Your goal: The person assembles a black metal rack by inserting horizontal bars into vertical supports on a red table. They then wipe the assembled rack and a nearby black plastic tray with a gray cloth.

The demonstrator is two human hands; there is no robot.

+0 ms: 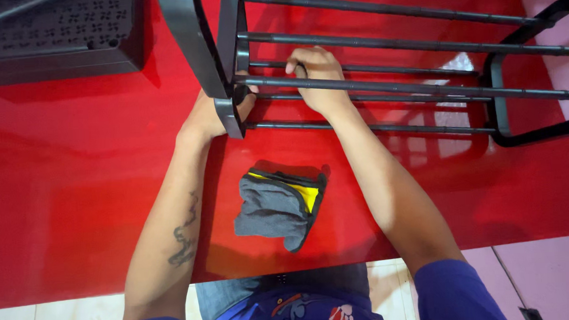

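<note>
A black rack (382, 47) of several thin parallel rods between two plastic end frames lies on a glossy red table (75, 188). My left hand (209, 115) grips the left end frame near its lower corner, partly hidden behind it. My right hand (318, 78) is closed around one of the middle rods, just right of that frame. Between my forearms, nearer to me, lies a folded grey cloth with yellow lining and dark trim (280, 205), touched by neither hand.
A black perforated box-like object (55, 35) sits at the table's far left. The rack's right end frame (530, 79) reaches toward the table's right edge. Pale floor tiles (545, 276) show below and right of the table.
</note>
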